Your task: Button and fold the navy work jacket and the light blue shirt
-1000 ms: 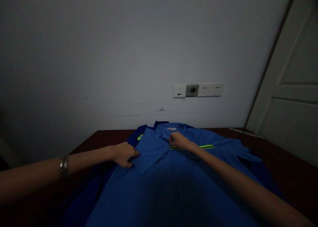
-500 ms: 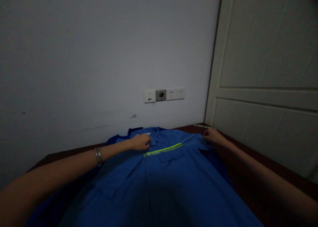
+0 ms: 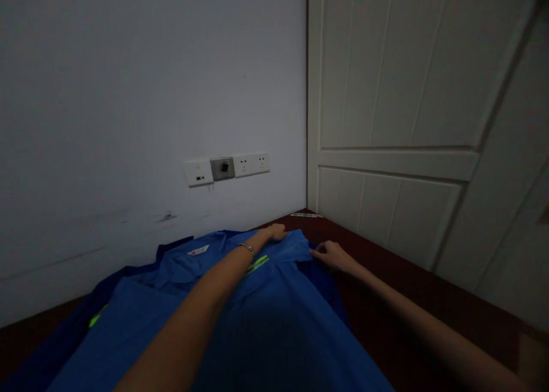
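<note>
A light blue work shirt with a yellow-green reflective strip across the chest lies spread in front of me. A white label shows inside its collar. Darker blue cloth sticks out from beneath it on both sides. My left hand rests at the shirt's far right shoulder, its fingers curled down onto the fabric. At the end of the short sleeve, my right hand pinches the edge between thumb and fingers. My left forearm covers part of the chest and strip.
The dark red tabletop runs up to a pale wall and a white panelled door. Sockets are set in the wall above the shirt. A thin printed strip lies in the far corner.
My left hand has moved right, from the collar to the shoulder, uncovering the label. My right hand stays at the sleeve end. The view has turned to the right.
</note>
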The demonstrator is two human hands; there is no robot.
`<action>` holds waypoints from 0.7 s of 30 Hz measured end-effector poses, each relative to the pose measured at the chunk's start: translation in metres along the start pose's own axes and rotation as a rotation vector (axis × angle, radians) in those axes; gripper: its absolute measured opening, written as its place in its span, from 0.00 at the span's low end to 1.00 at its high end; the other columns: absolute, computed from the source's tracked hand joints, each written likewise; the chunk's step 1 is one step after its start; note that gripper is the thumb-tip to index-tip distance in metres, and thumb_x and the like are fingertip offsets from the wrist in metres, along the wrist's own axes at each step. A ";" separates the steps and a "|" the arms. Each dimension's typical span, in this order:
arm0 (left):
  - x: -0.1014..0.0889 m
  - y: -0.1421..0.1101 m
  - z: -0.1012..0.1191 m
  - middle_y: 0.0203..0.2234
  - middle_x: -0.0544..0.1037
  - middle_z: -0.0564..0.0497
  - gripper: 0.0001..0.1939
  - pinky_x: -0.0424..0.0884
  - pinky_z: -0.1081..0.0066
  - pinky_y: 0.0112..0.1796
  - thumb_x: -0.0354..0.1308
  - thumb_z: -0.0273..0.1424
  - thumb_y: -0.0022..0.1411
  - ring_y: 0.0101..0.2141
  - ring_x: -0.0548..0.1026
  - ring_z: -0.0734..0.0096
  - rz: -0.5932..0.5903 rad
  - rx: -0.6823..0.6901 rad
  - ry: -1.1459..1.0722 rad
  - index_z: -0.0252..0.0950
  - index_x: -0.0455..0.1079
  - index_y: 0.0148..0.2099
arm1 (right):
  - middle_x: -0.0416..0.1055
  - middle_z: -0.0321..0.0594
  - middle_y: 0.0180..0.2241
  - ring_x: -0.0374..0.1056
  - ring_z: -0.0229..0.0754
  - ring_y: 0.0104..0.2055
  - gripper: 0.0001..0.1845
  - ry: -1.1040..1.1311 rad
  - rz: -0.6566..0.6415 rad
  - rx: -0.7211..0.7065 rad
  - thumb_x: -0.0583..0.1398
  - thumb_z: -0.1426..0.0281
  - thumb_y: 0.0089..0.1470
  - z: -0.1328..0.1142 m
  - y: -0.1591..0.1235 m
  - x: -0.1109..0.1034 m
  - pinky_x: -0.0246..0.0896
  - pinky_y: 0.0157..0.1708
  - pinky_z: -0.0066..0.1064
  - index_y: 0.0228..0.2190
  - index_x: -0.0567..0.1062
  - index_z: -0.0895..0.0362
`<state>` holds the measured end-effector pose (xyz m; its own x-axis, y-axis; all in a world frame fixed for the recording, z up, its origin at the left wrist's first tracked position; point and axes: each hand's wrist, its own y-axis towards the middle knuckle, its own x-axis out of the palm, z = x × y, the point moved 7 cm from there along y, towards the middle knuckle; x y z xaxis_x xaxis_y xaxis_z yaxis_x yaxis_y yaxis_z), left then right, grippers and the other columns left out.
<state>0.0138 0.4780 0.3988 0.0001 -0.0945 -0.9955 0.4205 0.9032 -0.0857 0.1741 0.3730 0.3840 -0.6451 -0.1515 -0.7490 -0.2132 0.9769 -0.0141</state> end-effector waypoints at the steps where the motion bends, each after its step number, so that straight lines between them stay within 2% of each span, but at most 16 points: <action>1: 0.004 0.003 0.004 0.44 0.72 0.36 0.19 0.66 0.67 0.43 0.47 0.34 0.60 0.44 0.71 0.59 0.003 -0.005 -0.015 0.26 0.68 0.46 | 0.72 0.43 0.24 0.67 0.38 0.22 0.20 0.017 -0.005 -0.002 0.56 0.57 0.49 0.000 -0.001 0.002 0.59 0.13 0.22 0.29 0.73 0.62; 4: 0.010 0.009 0.010 0.47 0.70 0.37 0.18 0.64 0.65 0.46 0.48 0.32 0.59 0.47 0.69 0.59 0.065 -0.022 -0.078 0.28 0.66 0.49 | 0.70 0.40 0.22 0.66 0.36 0.21 0.17 0.100 -0.007 0.038 0.58 0.58 0.48 0.003 0.001 0.008 0.60 0.13 0.22 0.31 0.71 0.62; 7: 0.006 0.014 0.011 0.48 0.70 0.40 0.19 0.63 0.68 0.47 0.50 0.29 0.57 0.48 0.68 0.62 0.141 -0.050 -0.164 0.30 0.66 0.50 | 0.69 0.37 0.22 0.67 0.35 0.22 0.14 0.256 0.006 0.130 0.61 0.64 0.45 0.010 0.005 0.014 0.62 0.14 0.22 0.32 0.69 0.61; 12: -0.011 0.018 0.009 0.41 0.75 0.44 0.20 0.67 0.76 0.38 0.53 0.26 0.52 0.39 0.73 0.69 0.160 -0.077 -0.321 0.27 0.68 0.48 | 0.64 0.31 0.18 0.65 0.33 0.21 0.10 0.498 0.002 0.216 0.63 0.73 0.43 0.013 0.005 0.017 0.62 0.15 0.20 0.30 0.67 0.60; 16: -0.047 0.004 0.003 0.34 0.77 0.47 0.18 0.68 0.76 0.33 0.51 0.25 0.51 0.32 0.73 0.72 0.146 -0.018 -0.455 0.26 0.72 0.45 | 0.64 0.31 0.18 0.64 0.32 0.20 0.11 0.586 0.028 0.143 0.65 0.75 0.38 0.005 0.004 0.007 0.63 0.15 0.21 0.27 0.68 0.60; 19: -0.084 -0.020 -0.001 0.30 0.76 0.50 0.18 0.67 0.75 0.35 0.50 0.24 0.49 0.30 0.72 0.73 0.110 0.145 -0.553 0.26 0.73 0.42 | 0.67 0.34 0.21 0.64 0.32 0.21 0.11 0.556 0.080 0.047 0.64 0.76 0.38 -0.005 0.002 -0.004 0.63 0.17 0.23 0.27 0.69 0.60; 21: -0.108 -0.045 -0.007 0.30 0.76 0.52 0.18 0.66 0.75 0.38 0.50 0.23 0.47 0.31 0.71 0.74 0.094 0.257 -0.570 0.27 0.73 0.41 | 0.68 0.36 0.25 0.64 0.34 0.23 0.10 0.486 0.130 -0.047 0.62 0.76 0.40 -0.017 -0.002 -0.011 0.64 0.19 0.24 0.29 0.69 0.60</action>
<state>-0.0114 0.4505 0.5102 0.5013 -0.2922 -0.8144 0.5995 0.7960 0.0834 0.1692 0.3702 0.4040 -0.9333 -0.0923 -0.3470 -0.1336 0.9863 0.0972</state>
